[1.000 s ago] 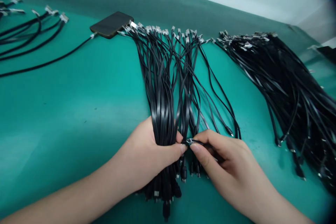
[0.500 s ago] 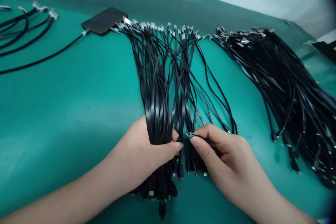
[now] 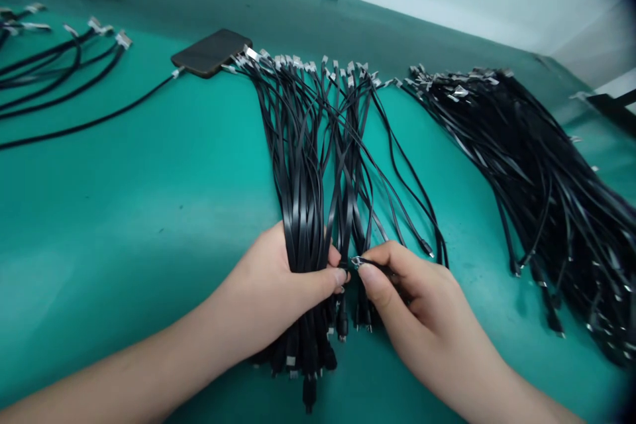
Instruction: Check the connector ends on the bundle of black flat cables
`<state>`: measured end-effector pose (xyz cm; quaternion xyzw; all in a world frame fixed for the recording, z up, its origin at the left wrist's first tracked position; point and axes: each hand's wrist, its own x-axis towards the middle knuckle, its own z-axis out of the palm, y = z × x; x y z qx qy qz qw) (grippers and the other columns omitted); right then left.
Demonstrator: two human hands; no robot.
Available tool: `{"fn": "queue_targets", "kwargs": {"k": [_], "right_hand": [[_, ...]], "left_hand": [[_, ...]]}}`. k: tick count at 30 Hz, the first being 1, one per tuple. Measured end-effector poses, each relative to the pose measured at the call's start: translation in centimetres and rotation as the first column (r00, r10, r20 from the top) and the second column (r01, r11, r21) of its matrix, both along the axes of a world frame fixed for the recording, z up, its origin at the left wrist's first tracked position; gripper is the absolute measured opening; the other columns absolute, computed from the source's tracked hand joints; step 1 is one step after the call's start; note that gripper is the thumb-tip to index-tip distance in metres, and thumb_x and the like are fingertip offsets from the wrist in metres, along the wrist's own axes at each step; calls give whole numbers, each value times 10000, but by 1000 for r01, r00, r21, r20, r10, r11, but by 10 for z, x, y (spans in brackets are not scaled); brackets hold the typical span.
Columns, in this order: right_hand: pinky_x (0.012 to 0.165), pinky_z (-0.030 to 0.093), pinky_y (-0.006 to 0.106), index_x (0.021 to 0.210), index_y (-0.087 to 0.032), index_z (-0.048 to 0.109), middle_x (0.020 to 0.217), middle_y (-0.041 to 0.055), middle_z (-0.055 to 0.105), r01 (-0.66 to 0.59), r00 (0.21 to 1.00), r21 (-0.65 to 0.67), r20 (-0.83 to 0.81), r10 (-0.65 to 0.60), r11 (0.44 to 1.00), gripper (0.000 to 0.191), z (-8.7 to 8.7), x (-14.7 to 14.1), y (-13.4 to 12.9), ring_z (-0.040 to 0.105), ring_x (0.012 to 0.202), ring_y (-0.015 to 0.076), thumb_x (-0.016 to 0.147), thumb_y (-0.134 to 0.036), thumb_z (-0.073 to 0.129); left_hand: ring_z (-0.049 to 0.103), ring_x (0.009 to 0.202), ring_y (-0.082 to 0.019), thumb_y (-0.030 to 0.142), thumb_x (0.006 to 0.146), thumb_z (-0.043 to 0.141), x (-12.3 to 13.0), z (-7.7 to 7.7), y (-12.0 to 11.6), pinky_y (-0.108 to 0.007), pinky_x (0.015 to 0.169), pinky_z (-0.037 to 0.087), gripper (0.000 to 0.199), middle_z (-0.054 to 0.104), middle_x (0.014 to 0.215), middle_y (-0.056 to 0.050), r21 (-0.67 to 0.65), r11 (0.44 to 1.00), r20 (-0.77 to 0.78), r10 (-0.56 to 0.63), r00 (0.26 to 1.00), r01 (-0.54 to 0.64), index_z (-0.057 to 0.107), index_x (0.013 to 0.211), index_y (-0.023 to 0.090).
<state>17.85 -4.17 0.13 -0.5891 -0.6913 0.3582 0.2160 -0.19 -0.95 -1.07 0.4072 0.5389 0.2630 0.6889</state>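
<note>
My left hand (image 3: 278, 285) is wrapped round a thick bundle of flat black cables (image 3: 301, 212), its thumb across the front. The dark connector ends (image 3: 308, 358) hang below that hand. Between thumb and forefinger my right hand (image 3: 402, 291) pinches a thin black cable with a small metal-tipped end (image 3: 356, 262), close to my left thumb. The rest of that cable is partly hidden by my fingers. More loose black cables (image 3: 348, 179) lie just right of the bundle, their silvery plugs at the far end.
A dark phone (image 3: 213, 53) lies at the back with a cable plugged in. A large pile of black cables (image 3: 536, 165) covers the right side. Several cables (image 3: 64, 56) lie at the left on the green table (image 3: 124, 225).
The view has shifted slightly, so the phone and plugs appear a little lower and further right. My right hand has brought the small connector end slightly nearer to my left thumb.
</note>
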Motion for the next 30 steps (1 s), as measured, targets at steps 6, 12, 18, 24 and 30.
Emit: {"fn": "queue_targets", "kwargs": {"k": [6,12,18,24,30], "right_hand": [[367,238,219,811,-202,590,536,-81,422,-9,1000,36,14,9,999,252,-1,-3,-1,345,424,82,1014,-294,473],[364,254,216,822,-207,594,525,-80,452,-2,1000,39,22,1,999,234,-2,-2,-2,377,412,83,1011,-285,481],[360,262,212,834,-210,594,532,-77,461,-2,1000,34,26,1,999,223,-2,-1,-3,391,412,85,1014,-286,486],[371,275,212,808,-212,582,540,-71,470,-20,999,55,49,18,998,234,-3,-2,-3,405,424,88,1012,-284,492],[366,252,221,784,-211,582,509,-82,417,-34,998,28,49,32,999,265,0,0,-1,346,403,87,1011,-315,494]], "left_hand": [[668,680,-162,207,692,762,1,-4,-1,-281,652,493,160,690,652,50,13,1000,17,17,1000,-17,617,761,208],[659,679,-160,210,698,759,1,-4,-1,-276,640,485,158,688,658,51,18,1000,-14,14,1000,-14,615,763,212],[646,682,-160,236,704,757,0,-4,-1,-270,625,471,159,680,677,45,15,1000,-21,2,1000,-2,621,781,211],[626,692,-161,234,711,746,0,-3,-2,-276,631,468,159,657,693,43,-2,1000,-37,-12,999,12,613,796,212],[624,695,-171,228,711,742,-1,-4,-2,-291,638,482,161,653,695,35,7,1000,-18,-13,1000,13,602,789,214]]}}
